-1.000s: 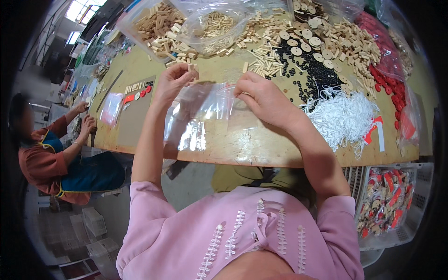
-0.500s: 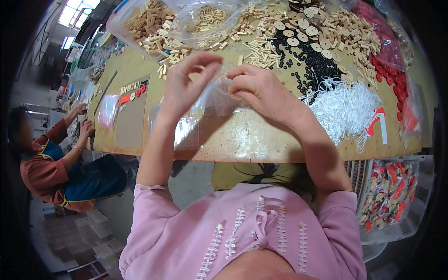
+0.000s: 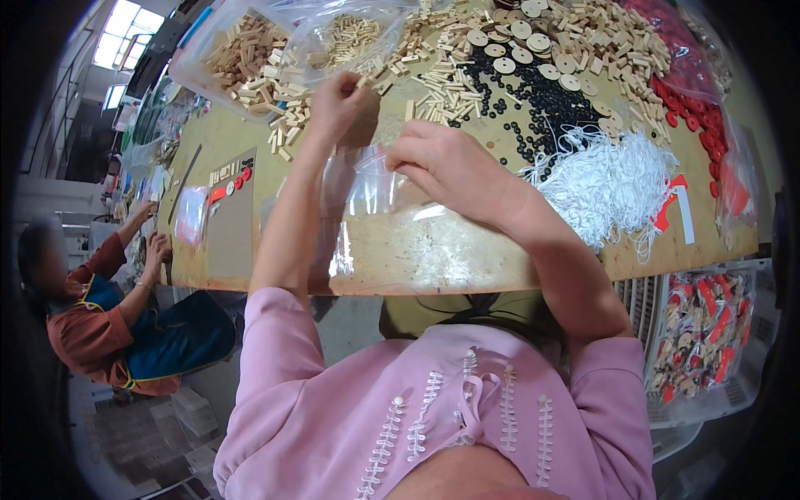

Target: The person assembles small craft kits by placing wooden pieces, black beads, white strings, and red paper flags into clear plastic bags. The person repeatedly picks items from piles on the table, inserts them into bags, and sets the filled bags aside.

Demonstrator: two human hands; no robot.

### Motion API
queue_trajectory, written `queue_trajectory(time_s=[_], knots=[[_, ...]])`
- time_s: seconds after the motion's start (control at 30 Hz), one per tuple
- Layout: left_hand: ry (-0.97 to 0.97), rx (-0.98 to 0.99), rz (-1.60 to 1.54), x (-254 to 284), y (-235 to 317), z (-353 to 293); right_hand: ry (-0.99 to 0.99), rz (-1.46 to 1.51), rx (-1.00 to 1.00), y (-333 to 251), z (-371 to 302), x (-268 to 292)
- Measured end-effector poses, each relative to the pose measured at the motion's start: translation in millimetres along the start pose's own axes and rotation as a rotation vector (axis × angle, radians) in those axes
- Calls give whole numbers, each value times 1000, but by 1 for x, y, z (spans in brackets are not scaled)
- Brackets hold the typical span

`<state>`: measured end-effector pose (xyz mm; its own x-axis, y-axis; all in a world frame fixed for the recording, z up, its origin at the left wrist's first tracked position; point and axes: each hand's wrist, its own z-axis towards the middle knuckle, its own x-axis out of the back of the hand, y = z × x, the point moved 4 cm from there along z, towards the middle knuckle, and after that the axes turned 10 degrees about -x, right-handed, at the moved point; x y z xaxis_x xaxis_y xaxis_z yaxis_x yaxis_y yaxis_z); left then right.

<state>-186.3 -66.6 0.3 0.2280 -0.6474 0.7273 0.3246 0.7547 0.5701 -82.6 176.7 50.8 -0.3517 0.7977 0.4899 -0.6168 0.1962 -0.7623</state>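
Observation:
My right hand pinches the upper edge of a clear plastic zip bag, which hangs over the table's near part. My left hand is farther out, beside the loose wooden blocks and below the bag of small wooden pegs. Its fingers are drawn together, and a pale bit shows at their tips, too small to name. More clear bags lie under and beside my left forearm. Wooden sticks are scattered just beyond my right hand.
Black beads, wooden discs, white strings and red rings lie at right. A sample board is at left. A crate of filled bags stands low right. A co-worker works at far left.
My left hand has moved away from the bag, outward toward the wooden pieces, and its fingers have closed. My right hand keeps hold of the bag, shifted slightly left. The view has shifted a little.

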Motion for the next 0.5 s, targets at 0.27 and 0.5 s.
queue_trajectory(time_s=[0.27,0.5], knots=[[-132,-50,-611,49,129,-72,69,79,25,0,0,-3],[-106,-117,-295,64,147,-81,0,66,29,1,-2,-4]])
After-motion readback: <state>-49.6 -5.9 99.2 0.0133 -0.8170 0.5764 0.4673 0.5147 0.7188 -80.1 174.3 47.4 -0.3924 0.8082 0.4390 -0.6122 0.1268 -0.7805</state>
